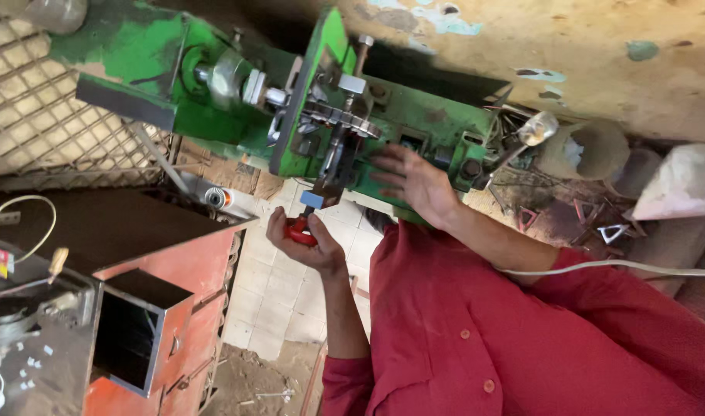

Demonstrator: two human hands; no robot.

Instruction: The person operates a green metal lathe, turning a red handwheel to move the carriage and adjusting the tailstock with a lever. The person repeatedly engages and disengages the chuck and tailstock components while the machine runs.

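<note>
A green metal machine (213,115) with a steel shaft and gear parts (337,115) fills the upper middle. My left hand (306,243) is closed around a red handle (297,231) just below a blue-tipped lever (312,199) on the machine. Resting on the green body to the right of the mechanism is my right hand (414,181), fingers spread and holding nothing. Both arms reach out from my red buttoned shirt (506,347) at the lower right.
An orange-red metal cabinet (190,270) with a rectangular opening stands at the left, wire mesh (36,123) behind it. Pale floor tiles (275,293) lie below. Small triangular metal pieces (599,223) and a bulb (539,127) sit at the right. A white cable (637,267) crosses my right arm.
</note>
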